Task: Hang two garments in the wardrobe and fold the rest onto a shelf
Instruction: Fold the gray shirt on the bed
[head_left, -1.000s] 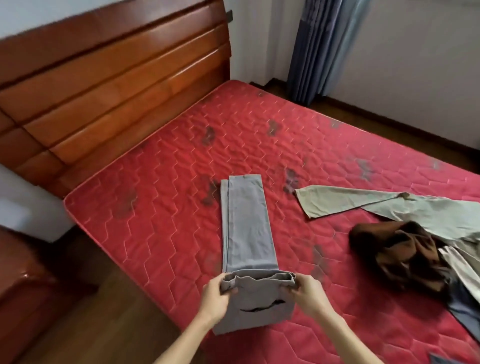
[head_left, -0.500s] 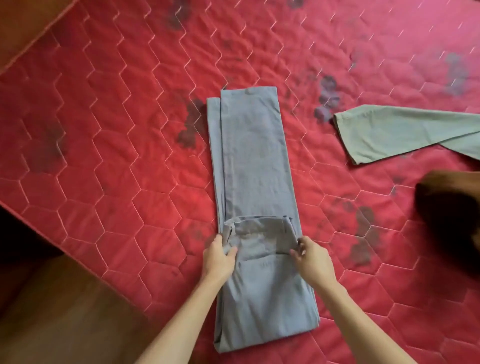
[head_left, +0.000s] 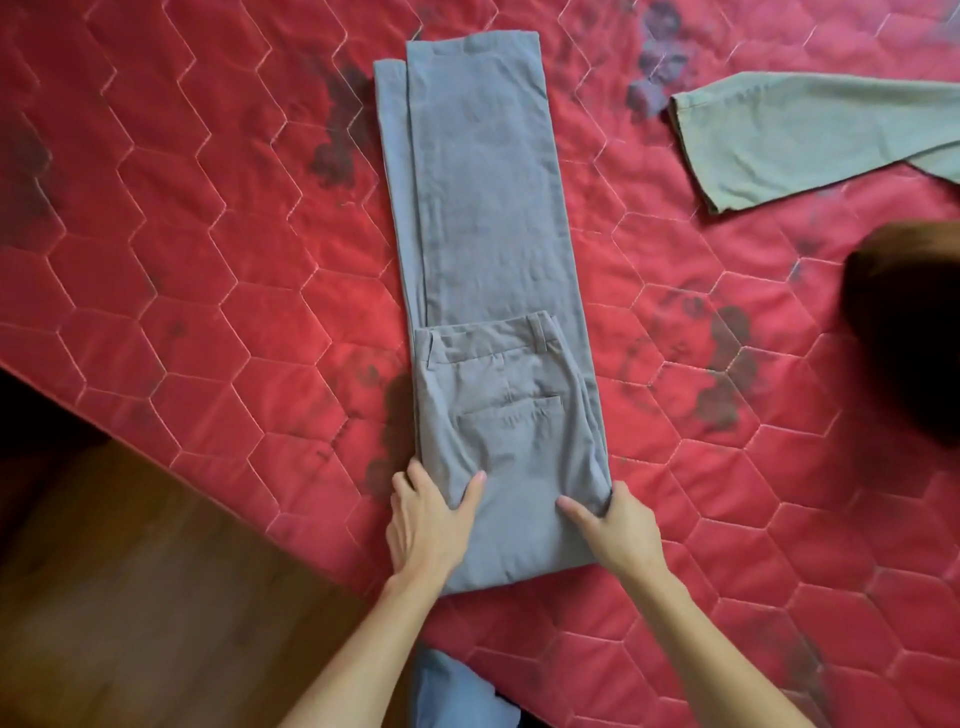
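Grey trousers (head_left: 483, 218) lie folded lengthwise on the red quilted mattress (head_left: 208, 270). Their waist end is folded over onto the legs, with the back pocket facing up. My left hand (head_left: 428, 525) holds the folded part's left edge near the fold, thumb on top of the cloth. At the right edge my right hand (head_left: 615, 535) holds it the same way, thumb on top and fingers tucked against the side. The fold lies close to the mattress's near edge.
A pale green garment's sleeve (head_left: 810, 135) lies at the upper right. A dark brown garment (head_left: 909, 332) sits at the right edge. Blue cloth (head_left: 452, 691) shows at the bottom between my arms. Wooden floor (head_left: 130, 571) lies beyond the mattress edge at the lower left.
The waist end has been laid flat over the legs. Both hands slid back from the waistband to the sides near the fold. The view has tilted down and come closer.
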